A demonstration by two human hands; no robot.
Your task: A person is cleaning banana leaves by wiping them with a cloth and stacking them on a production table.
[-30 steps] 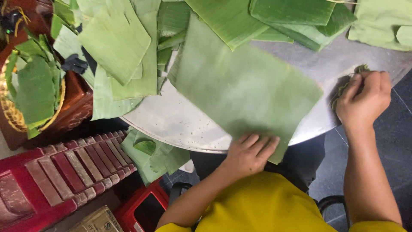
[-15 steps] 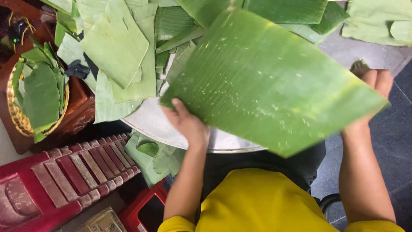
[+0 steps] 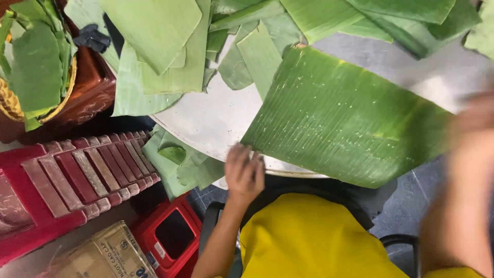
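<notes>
Right now a large banana leaf (image 3: pixel 345 121) lies glossy side up across the near edge of a round grey metal table (image 3: pixel 216 116). It is roughly rectangular with cut edges, deep green and finely ribbed along its length, with a paler yellowish streak near its right end and a few small pale specks. Its lower right part overhangs the table rim.

The left hand (image 3: pixel 244 172) sits at the leaf's lower left corner, at the table's edge, back of the hand up and wrist bent, forearm rising from below. Its fingers (image 3: pixel 237 154) curl at the corner and appear to pinch it, though the contact itself is hard to make out.

The right hand (image 3: pixel 476 121) is at the leaf's right end, a motion-blurred smear; whether its fingers are open or gripping cannot be told. The right forearm runs down the frame's right side.

More leaf pieces (image 3: pixel 170 46) are heaped over the far side of the table, matte pale green, flat and overlapping, some long strips and some broad sheets. A few scraps (image 3: pixel 180 159) hang below the table's left rim. At left, a woven basket (image 3: pixel 10 103) holds darker leaves, resting on a brown glossy stool (image 3: pixel 90 95). Nearer stand a red plastic slatted stool (image 3: pixel 67 180), a smaller red stool (image 3: pixel 172 234) and a cardboard box (image 3: pixel 103 257). The person wears a yellow shirt (image 3: pixel 309 239).
</notes>
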